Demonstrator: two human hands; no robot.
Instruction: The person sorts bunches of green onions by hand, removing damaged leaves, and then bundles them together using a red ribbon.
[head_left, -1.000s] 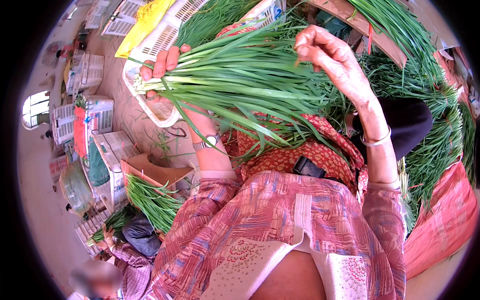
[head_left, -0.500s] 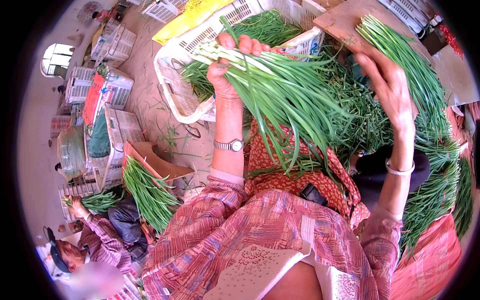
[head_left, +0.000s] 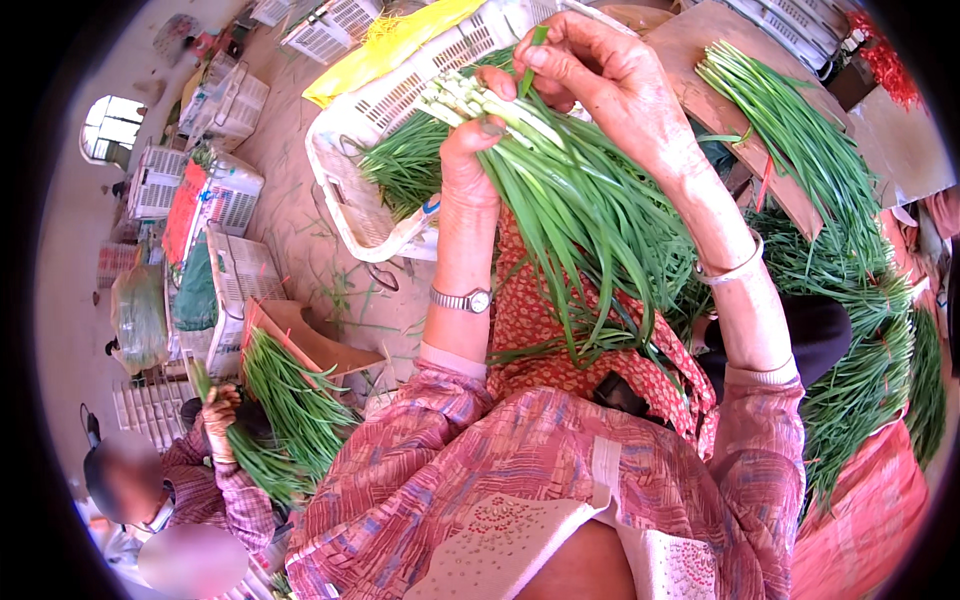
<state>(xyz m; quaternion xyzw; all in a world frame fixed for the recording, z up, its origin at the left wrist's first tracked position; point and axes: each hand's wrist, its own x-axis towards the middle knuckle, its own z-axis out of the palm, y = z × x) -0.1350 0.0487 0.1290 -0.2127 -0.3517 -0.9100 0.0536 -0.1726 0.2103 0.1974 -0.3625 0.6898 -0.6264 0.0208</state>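
A bunch of long green garlic chives [head_left: 600,220] lies in my left hand [head_left: 470,155], whose fingers and thumb wrap round the pale stem ends. The leaves hang down to the right over my red patterned apron [head_left: 520,310]. My right hand [head_left: 610,80] is at the top of the bunch, thumb and fingers pinching a single green chive leaf [head_left: 538,58] that stands up from it. A white plastic crate [head_left: 345,215] holding more chives [head_left: 405,160] stands just beyond my left hand. Other chives [head_left: 790,120] rest on a brown board [head_left: 690,45] to the right.
Piled chives [head_left: 860,360] lie at the right above a red sack [head_left: 850,520]. Yellow netting [head_left: 400,40] covers the crate's far side. At the left, a co-worker's hand [head_left: 220,415] holds chives beside a leaning chive heap [head_left: 290,390]. White crates [head_left: 245,270] line the left.
My right hand has come left from beside the board to the bunch and now pinches a leaf. My left hand keeps its hold. The co-worker's hand has moved right, nearer the heap.
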